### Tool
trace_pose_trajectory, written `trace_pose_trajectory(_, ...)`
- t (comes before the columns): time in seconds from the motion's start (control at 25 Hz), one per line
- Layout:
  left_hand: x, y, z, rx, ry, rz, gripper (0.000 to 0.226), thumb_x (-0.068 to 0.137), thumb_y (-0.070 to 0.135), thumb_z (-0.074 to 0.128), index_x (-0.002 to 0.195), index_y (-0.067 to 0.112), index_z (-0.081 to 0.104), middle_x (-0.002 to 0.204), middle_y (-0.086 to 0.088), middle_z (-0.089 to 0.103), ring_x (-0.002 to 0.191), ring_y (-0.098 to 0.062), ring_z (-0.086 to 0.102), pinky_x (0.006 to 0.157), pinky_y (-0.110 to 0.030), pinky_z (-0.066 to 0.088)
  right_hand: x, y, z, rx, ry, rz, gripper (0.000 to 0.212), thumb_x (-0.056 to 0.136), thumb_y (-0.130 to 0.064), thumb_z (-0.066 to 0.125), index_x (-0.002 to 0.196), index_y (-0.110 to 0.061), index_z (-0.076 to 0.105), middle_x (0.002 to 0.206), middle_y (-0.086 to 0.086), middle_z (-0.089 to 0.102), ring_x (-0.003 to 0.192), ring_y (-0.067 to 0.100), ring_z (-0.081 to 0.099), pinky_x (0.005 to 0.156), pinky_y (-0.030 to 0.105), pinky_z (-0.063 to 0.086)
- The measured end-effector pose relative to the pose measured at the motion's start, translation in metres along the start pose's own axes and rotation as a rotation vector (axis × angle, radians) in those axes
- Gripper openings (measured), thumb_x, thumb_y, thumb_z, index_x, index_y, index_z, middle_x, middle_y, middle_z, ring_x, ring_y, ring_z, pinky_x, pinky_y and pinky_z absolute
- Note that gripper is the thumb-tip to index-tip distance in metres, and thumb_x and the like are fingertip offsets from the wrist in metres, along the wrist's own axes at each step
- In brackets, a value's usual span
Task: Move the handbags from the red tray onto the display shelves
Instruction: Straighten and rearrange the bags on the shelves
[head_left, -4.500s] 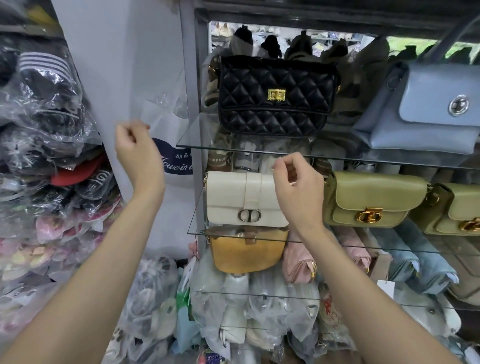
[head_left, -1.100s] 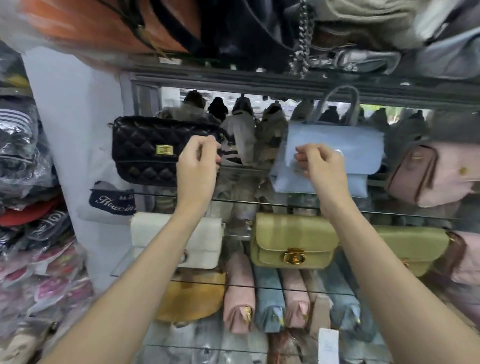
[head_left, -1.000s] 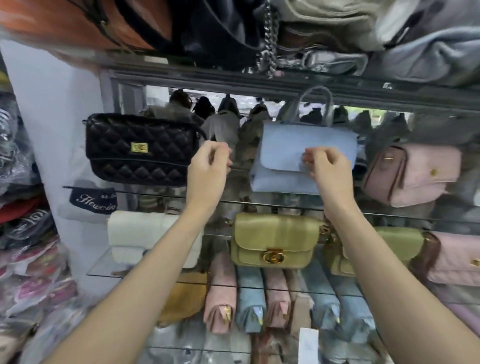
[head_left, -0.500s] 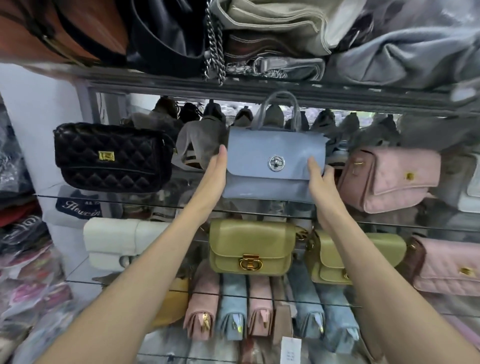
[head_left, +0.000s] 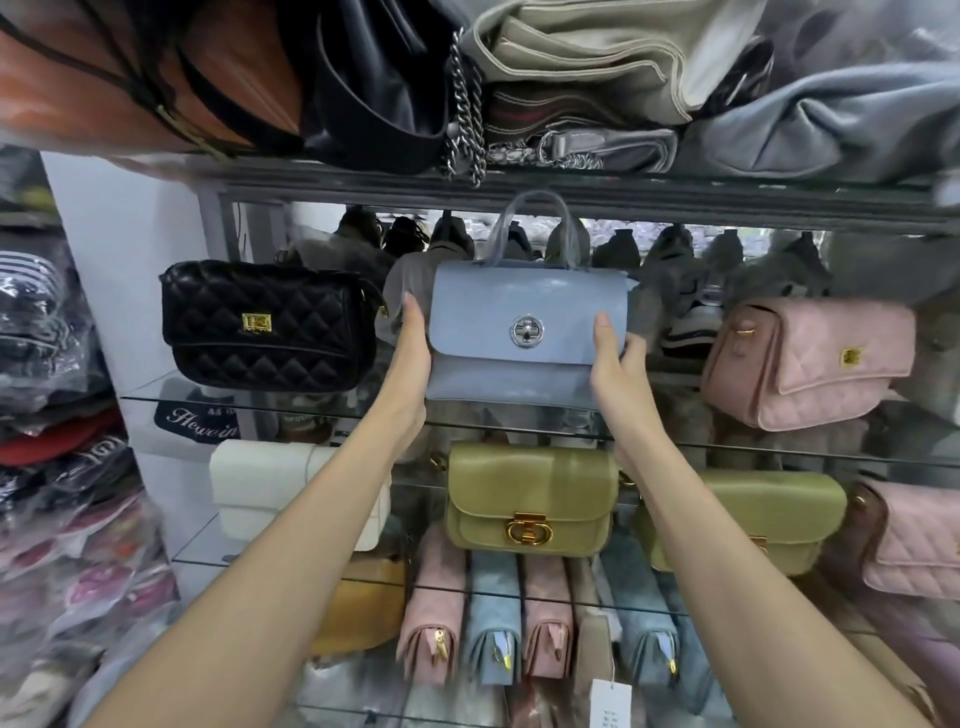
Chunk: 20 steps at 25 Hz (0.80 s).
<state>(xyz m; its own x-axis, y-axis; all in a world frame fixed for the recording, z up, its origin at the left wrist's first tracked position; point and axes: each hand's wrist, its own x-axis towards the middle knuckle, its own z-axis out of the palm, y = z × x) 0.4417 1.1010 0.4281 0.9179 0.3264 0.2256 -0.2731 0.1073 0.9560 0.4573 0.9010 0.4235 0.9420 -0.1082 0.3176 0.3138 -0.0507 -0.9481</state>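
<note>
A light blue handbag (head_left: 519, 301) with a round silver clasp stands upright on the upper glass shelf (head_left: 311, 413), between a black quilted bag (head_left: 265, 327) and a pink quilted bag (head_left: 810, 358). My left hand (head_left: 413, 358) presses flat against the blue bag's left side, fingers straight. My right hand (head_left: 615, 364) grips its right edge, thumb on the front and fingers behind. The red tray is out of view.
On the shelf below sit a white bag (head_left: 270, 483) and two olive bags (head_left: 530, 493). Pink and blue wallets (head_left: 493, 623) stand in a row lower down. Piled bags (head_left: 571, 78) overhang from the top shelf. Plastic-wrapped goods (head_left: 52, 467) fill the left.
Both hands moved from the white bag's level up to the blue handbag. They turned it to face front and stood it upright, and they now hold its two sides.
</note>
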Motion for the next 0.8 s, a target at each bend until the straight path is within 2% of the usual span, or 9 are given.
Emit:
trace_pose_trajectory(0.08, 0.0, 0.001, -0.002, 0.004, -0.005, 0.012, 0.065, 0.1, 0.07, 0.013, 0.132, 0.036, 0.058, 0.122, 0.007, 0.07, 0.089, 0.004, 0.07, 0.074, -0.021, 0.055, 0.0, 0.001, 0.0, -0.016, -0.006, 0.004, 0.06, 0.099, -0.067, 0.038, 0.142, -0.025, 0.038, 0.119, -0.012, 0.055, 0.115, 0.017, 0.054, 0.097, 0.038, 0.044)
trace_pose_trajectory(0.16, 0.002, 0.0, -0.004, 0.006, -0.003, 0.014, 0.069, 0.099, 0.071, 0.013, 0.143, 0.036, 0.052, 0.133, 0.006, 0.067, 0.107, -0.004, 0.067, 0.087, -0.027, 0.055, 0.001, 0.003, -0.001, -0.043, -0.009, 0.008, 0.063, 0.097, -0.071, 0.037, 0.142, -0.027, 0.038, 0.125, -0.01, 0.056, 0.119, 0.019, 0.055, 0.105, 0.045, 0.045)
trace_pose_trajectory(0.24, 0.002, -0.001, -0.004, 0.003, -0.001, 0.022, 0.07, 0.098, 0.073, 0.014, 0.147, 0.037, 0.049, 0.136, 0.007, 0.065, 0.112, -0.006, 0.065, 0.097, -0.032, 0.053, 0.002, 0.005, -0.003, -0.061, -0.004, 0.001, 0.064, 0.098, -0.07, 0.035, 0.144, -0.026, 0.04, 0.128, -0.008, 0.055, 0.121, 0.02, 0.054, 0.105, 0.044, 0.044)
trace_pose_trajectory(0.36, -0.001, 0.0, -0.003, -0.004, 0.013, 0.022, 0.068, 0.099, 0.072, 0.016, 0.146, 0.037, 0.05, 0.133, 0.006, 0.067, 0.106, -0.004, 0.066, 0.093, -0.03, 0.054, -0.001, 0.005, -0.006, -0.06, -0.021, -0.018, 0.061, 0.101, -0.065, 0.037, 0.144, -0.022, 0.042, 0.129, -0.007, 0.055, 0.118, 0.016, 0.053, 0.097, 0.037, 0.044)
trace_pose_trajectory(0.6, -0.002, -0.003, -0.004, 0.009, 0.043, 0.056, 0.07, 0.096, 0.076, 0.02, 0.142, 0.036, 0.054, 0.13, 0.007, 0.068, 0.108, -0.005, 0.066, 0.092, -0.03, 0.054, -0.004, 0.011, -0.01, -0.13, -0.074, -0.055, 0.064, 0.098, -0.068, 0.041, 0.147, -0.028, 0.037, 0.132, -0.013, 0.055, 0.123, 0.016, 0.054, 0.106, 0.042, 0.044)
trace_pose_trajectory(0.68, 0.001, -0.001, -0.004, 0.031, 0.042, 0.053, 0.084, 0.083, 0.088, 0.024, 0.144, 0.037, 0.052, 0.134, 0.007, 0.065, 0.116, -0.011, 0.064, 0.103, -0.038, 0.051, -0.006, 0.007, -0.01, -0.129, -0.095, -0.067, 0.065, 0.099, -0.067, 0.042, 0.149, -0.026, 0.033, 0.133, -0.014, 0.053, 0.122, 0.014, 0.053, 0.101, 0.036, 0.044)
trace_pose_trajectory(0.8, 0.006, -0.001, -0.004, 0.051, 0.055, 0.058, 0.1, 0.068, 0.097, 0.026, 0.146, 0.039, 0.049, 0.139, 0.009, 0.061, 0.125, -0.015, 0.059, 0.111, -0.046, 0.045, -0.006, 0.001, -0.014, -0.094, -0.165, -0.042, 0.064, 0.101, -0.062, 0.04, 0.151, -0.022, 0.03, 0.132, -0.015, 0.049, 0.115, 0.006, 0.049, 0.081, 0.017, 0.04)
